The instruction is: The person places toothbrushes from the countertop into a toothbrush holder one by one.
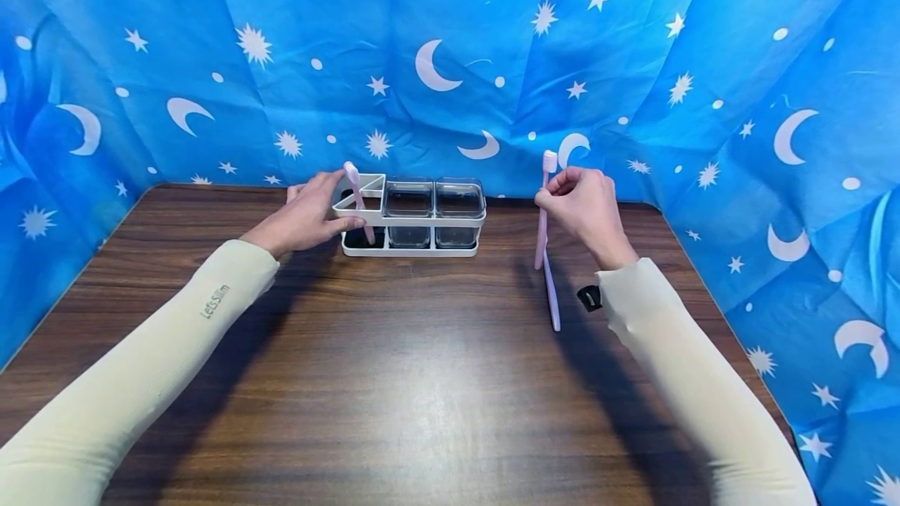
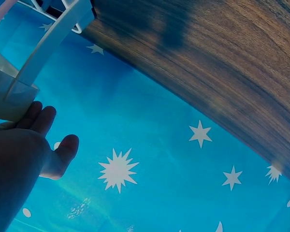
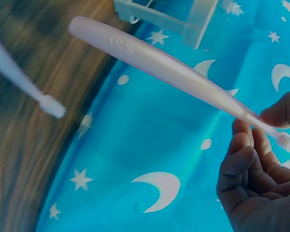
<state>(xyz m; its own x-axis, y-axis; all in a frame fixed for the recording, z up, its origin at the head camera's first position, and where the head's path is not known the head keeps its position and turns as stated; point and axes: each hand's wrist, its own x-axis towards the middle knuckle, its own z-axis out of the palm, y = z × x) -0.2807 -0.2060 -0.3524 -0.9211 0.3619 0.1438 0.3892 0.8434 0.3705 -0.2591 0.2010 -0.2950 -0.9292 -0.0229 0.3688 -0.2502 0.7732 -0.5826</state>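
Observation:
My left hand [image 1: 309, 213] grips the left end of a white toothbrush holder [image 1: 436, 221], thumb along its front rail and the other fingers behind. A pink toothbrush [image 1: 357, 192] leans in the holder's left divided section, bristle end up. Off to the right, my right hand [image 1: 587, 205] pinches another pink toothbrush [image 3: 159, 65] just below its head, between thumb and fingers. That brush hangs nearly upright with its handle end down. Below it, a lavender toothbrush [image 1: 551, 299] lies on the table, partly covered by the held one in the head view.
Two clear cups [image 1: 410, 197] sit side by side in the holder's middle and right sections. The brown wooden table [image 1: 394, 381] ends at a blue curtain [image 1: 492, 45] with white moons and stars. A small black item [image 1: 589, 297] shows beside the right cuff.

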